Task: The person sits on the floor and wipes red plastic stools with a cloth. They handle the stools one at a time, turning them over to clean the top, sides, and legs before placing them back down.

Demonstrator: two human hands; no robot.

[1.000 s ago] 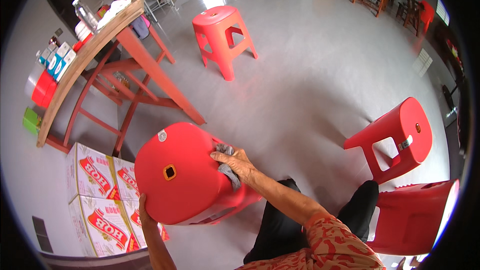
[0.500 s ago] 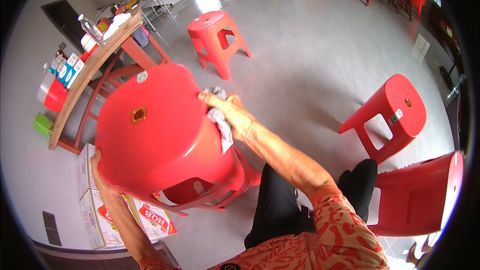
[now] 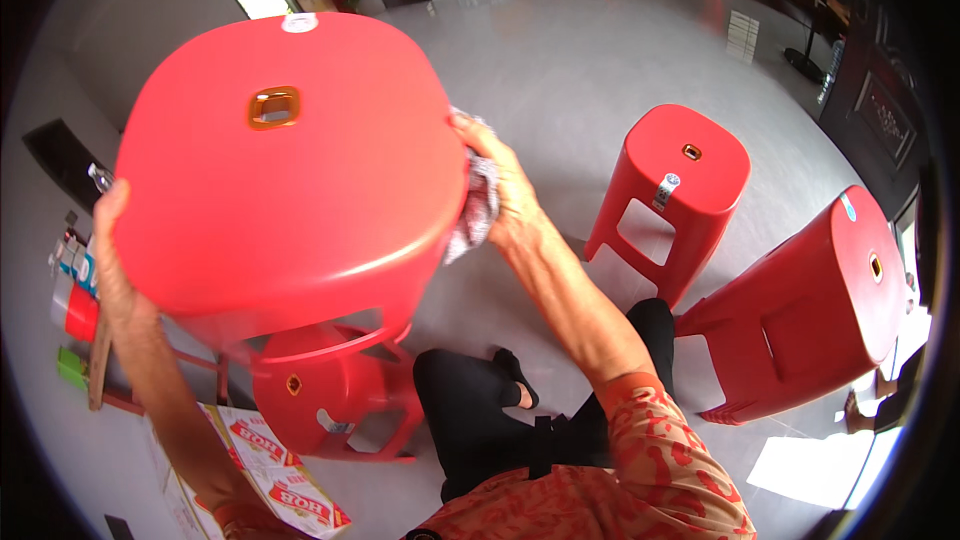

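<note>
I hold a red plastic stool [image 3: 290, 160] raised close to the camera, its seat facing me, with a small square hole near the top. My left hand [image 3: 108, 240] grips its left rim. My right hand [image 3: 505, 190] presses a crumpled grey cloth [image 3: 478, 208] against the stool's right edge. Beneath the raised stool stands another red stool [image 3: 330, 390] on the floor.
Two more red stools stand to the right, one upright [image 3: 685, 185], one tilted [image 3: 810, 305]. Printed cardboard boxes [image 3: 280, 485] lie at lower left. A wooden table edge [image 3: 100, 370] with bottles and containers is at far left. My black-trousered legs [image 3: 490, 410] are below.
The stool has been lifted higher and closer to the camera, now filling the upper left. My view has swung right, bringing the stool at the right nearer. Both hands kept their hold.
</note>
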